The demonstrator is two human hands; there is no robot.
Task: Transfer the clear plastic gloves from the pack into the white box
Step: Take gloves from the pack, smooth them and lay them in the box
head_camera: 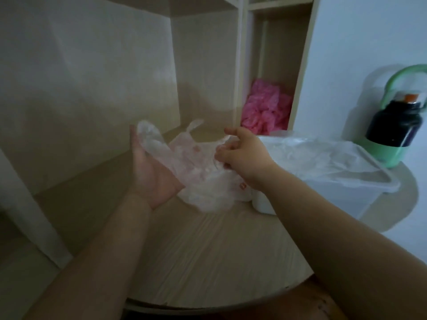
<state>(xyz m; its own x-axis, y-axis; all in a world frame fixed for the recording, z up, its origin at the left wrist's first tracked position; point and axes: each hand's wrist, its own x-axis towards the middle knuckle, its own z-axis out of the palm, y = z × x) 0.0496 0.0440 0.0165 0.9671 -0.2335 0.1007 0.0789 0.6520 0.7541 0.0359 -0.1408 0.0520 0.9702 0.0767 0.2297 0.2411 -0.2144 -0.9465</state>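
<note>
A crumpled pack of clear plastic gloves (203, 181) lies on the round wooden table (208, 262), between my hands. My left hand (150, 172) is palm up with straight fingers, and a clear glove (152, 142) is draped over its fingers. My right hand (242, 155) pinches the thin plastic at the top of the pack. The white box (360, 199) stands just right of the pack, its open top holding several clear gloves (323, 153). My right forearm hides the box's near left corner.
A dark bottle in a green holder with a green handle (397, 128) stands behind the box at the table's right edge. A pink crumpled bundle (265, 107) fills a narrow shelf compartment behind. A beige cabinet wall rises at the left and back.
</note>
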